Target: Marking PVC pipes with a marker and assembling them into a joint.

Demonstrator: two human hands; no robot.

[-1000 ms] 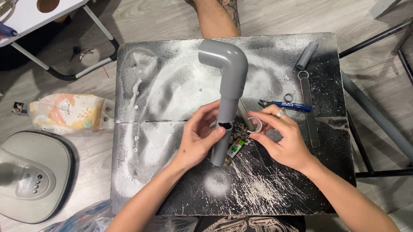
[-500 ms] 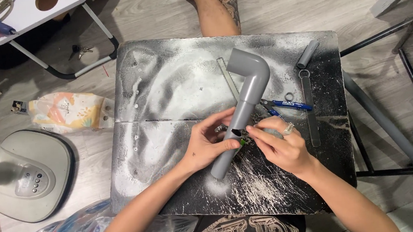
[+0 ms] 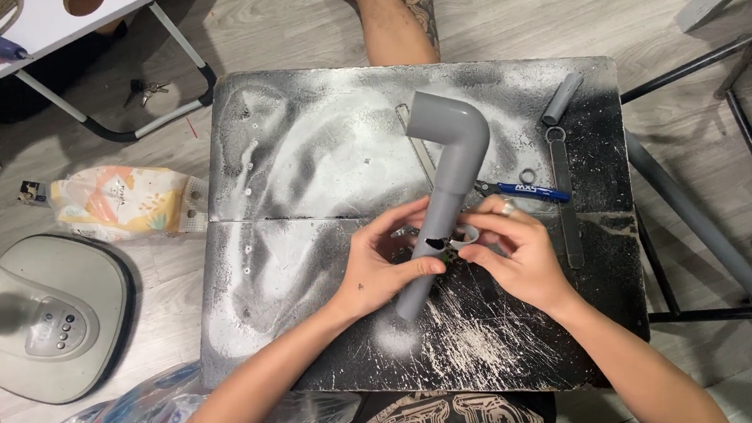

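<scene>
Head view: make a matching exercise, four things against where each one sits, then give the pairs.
Things:
1. grey elbow pipe
2. blue-handled pliers
3. fan base
4. patterned packet

Places:
A. floor at far left, with buttons on top
B. between both hands, over the board
C. on the board, just right of the pipe
D. floor, beside the board's left edge

Pairs: 1-B, 2-C, 3-A, 4-D

Worn on the head, looking almost straight down from above at close range onto the black board (image 3: 309, 272), both hands meeting at frame centre, forearms entering from the bottom edge. Floor showing all round the grip. Only one view, nothing shared.
</scene>
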